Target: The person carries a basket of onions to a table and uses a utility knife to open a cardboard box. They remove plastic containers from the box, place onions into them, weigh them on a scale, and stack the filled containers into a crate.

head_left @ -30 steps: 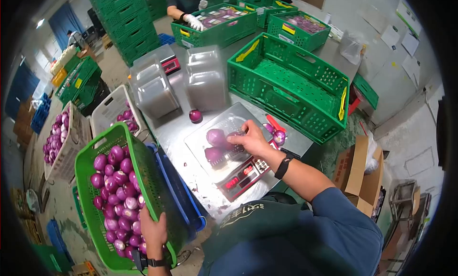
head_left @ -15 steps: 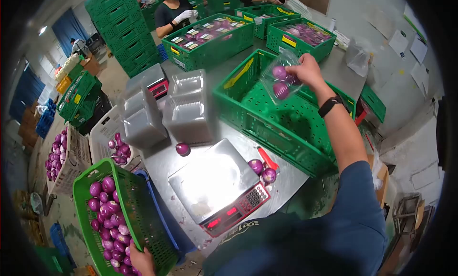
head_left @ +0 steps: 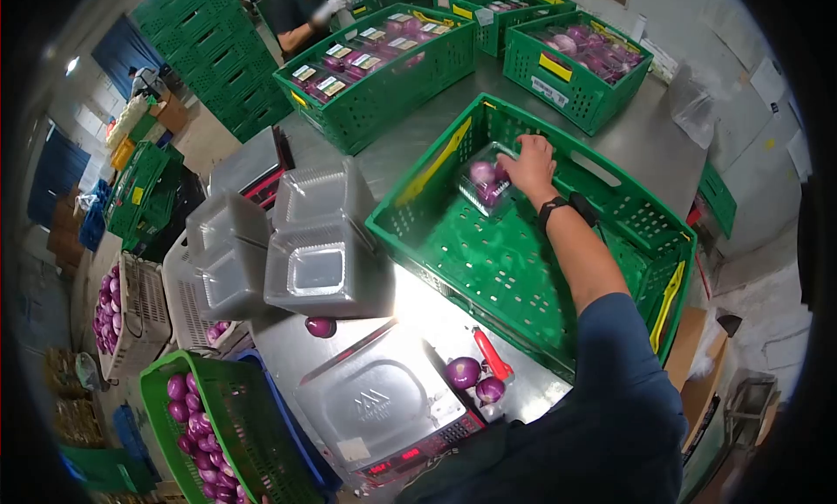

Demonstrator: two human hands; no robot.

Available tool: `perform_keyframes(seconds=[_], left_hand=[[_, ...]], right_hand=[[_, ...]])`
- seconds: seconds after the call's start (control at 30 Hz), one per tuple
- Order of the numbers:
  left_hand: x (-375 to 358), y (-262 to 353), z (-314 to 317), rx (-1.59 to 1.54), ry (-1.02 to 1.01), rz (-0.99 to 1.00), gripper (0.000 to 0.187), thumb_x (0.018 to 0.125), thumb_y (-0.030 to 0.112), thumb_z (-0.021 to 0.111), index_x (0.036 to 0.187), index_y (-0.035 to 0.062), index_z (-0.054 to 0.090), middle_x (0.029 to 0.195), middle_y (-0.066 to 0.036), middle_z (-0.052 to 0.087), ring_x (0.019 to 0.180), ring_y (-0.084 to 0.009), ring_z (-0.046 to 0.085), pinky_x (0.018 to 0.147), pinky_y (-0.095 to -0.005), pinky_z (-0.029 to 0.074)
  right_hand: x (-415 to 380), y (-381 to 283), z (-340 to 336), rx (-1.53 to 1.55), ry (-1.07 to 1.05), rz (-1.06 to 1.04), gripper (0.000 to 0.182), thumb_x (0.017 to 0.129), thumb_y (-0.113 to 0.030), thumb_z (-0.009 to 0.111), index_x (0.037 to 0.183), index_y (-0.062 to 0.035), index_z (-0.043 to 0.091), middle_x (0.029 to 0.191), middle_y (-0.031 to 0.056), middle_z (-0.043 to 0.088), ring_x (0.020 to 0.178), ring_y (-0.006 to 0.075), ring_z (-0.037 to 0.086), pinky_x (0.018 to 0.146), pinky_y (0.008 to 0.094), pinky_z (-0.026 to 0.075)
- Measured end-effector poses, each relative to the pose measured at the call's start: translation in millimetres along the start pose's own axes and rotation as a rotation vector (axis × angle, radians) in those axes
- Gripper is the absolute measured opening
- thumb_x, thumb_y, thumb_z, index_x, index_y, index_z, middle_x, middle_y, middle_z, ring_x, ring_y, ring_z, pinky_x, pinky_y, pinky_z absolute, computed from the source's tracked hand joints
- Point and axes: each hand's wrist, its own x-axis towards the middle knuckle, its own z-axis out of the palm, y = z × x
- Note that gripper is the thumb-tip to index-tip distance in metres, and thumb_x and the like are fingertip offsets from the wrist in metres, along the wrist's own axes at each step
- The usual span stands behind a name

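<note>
Inside the green crate (head_left: 501, 255), our right hand (head_left: 534, 166) pinched a clear box (head_left: 472, 188) of onions (head_left: 483, 173) by its edge, seemingly to steady it.

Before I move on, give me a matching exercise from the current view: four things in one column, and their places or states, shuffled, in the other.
Things:
1. Clear tub of onions
2. Red-handled tool
3. Near scale
4. Light-green basket

Places or states:
A. Red digits lit on its front panel
B. Inside the large green crate, at the right hand
C. Holding a heap of loose onions
D. On the metal table, beside two onions

Pairs: 1-B, 2-D, 3-A, 4-C
</note>
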Motion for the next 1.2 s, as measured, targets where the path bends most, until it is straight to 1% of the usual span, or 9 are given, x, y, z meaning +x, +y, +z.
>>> perform_keyframes(seconds=[0.13,0.47,0.53,0.73,0.9,0.97,1.07,1.13,1.2], left_hand=[[1,22,-4,0.065,-0.075,-0.101,0.056,0.091,0.031,0.072,0.134,-0.0013,0.058,0.117,-0.025,0.069,0.105,-0.0412,0.063,0.091,-0.0457,0.048],[7,-7,8,0.163,-0.103,-0.084,0.059,0.088,0.038,0.074,0.13,-0.0015,0.061,0.109,-0.025,0.069,0.106,-0.0415,0.063,0.092,-0.0467,0.047],[26,-72,45,0.344,-0.148,0.034,0.058,0.087,0.038,0.076,0.127,-0.0013,0.062,0.107,-0.025,0.07,0.106,-0.0403,0.064,0.091,-0.0475,0.047],[-4,20,-27,-0.039,-0.127,-0.092,0.047,0.092,0.034,0.072,0.12,-0.0018,0.063,0.103,-0.025,0.07,0.094,-0.0394,0.067,0.081,-0.0471,0.052],[-2,6,-26,-0.207,-0.115,0.046,0.041,0.092,0.033,0.074,0.111,-0.0024,0.066,0.102,-0.024,0.07,0.086,-0.0391,0.067,0.076,-0.0462,0.053],[27,-46,36,-0.509,-0.053,0.11,0.029,0.086,0.024,0.074,0.102,-0.0005,0.073,0.093,-0.021,0.074,0.088,-0.0329,0.073,0.08,-0.0429,0.055],[26,-36,-5,-0.579,-0.364,0.05,0.057,0.095,0.056,0.063,0.103,0.0002,0.071,0.08,-0.011,0.067,0.075,-0.0208,0.064,0.066,-0.0387,0.049],[44,-70,0,-0.575,-0.472,0.018,0.066,0.098,0.061,0.053,0.105,-0.0023,0.071,0.087,-0.016,0.069,0.087,-0.0236,0.067,0.079,-0.0403,0.05],[67,-100,8,-0.786,-0.19,0.224,0.064,0.102,0.056,0.048,0.101,-0.0049,0.067,0.089,-0.022,0.069,0.084,-0.0313,0.066,0.077,-0.0441,0.049]], right_hand=[[-49,-8,16,-0.058,-0.339,-0.267,0.074,0.078,-0.052,0.076,0.134,-0.0083,0.057,0.144,0.0175,0.046,0.141,0.0364,0.035,0.112,0.0716,0.024],[-31,-11,33,-0.092,-0.454,-0.384,0.089,0.084,-0.052,0.074,0.152,-0.0078,0.039,0.158,0.0171,0.032,0.152,0.0358,0.02,0.118,0.0707,0.011],[-46,-32,9,-0.068,-0.35,-0.354,0.081,0.086,-0.054,0.072,0.146,-0.0044,0.047,0.153,0.0199,0.04,0.145,0.0387,0.034,0.116,0.0621,0.028],[-101,-68,-94,0.512,-0.931,-0.248,0.071,0.093,-0.059,0.062,0.125,0.0044,0.062,0.115,0.0254,0.067,0.103,0.0416,0.066,0.093,0.0433,0.052],[-191,-64,-189,0.183,-1.001,-0.482,0.065,0.1,-0.049,0.053,0.139,0.003,0.049,0.117,0.0307,0.065,0.106,0.0455,0.065,0.089,0.0507,0.053],[-225,-60,-214,0.069,-0.885,-0.378,0.055,0.103,-0.043,0.049,0.132,0.0036,0.052,0.11,0.0319,0.066,0.1,0.0479,0.065,0.086,0.0534,0.052],[-251,-42,-207,-0.139,-0.664,-0.357,0.045,0.107,-0.039,0.042,0.102,0.0011,0.062,0.083,0.0312,0.065,0.081,0.0514,0.063,0.071,0.0596,0.048],[-259,-37,-202,-0.147,-0.565,-0.373,0.046,0.108,-0.04,0.042,0.101,0.0013,0.061,0.084,0.0298,0.066,0.082,0.0504,0.062,0.071,0.0576,0.047],[-261,-31,-201,-0.039,-0.583,-0.313,0.046,0.107,-0.04,0.043,0.1,0.0027,0.06,0.082,0.0279,0.065,0.08,0.0498,0.061,0.07,0.0545,0.046]])
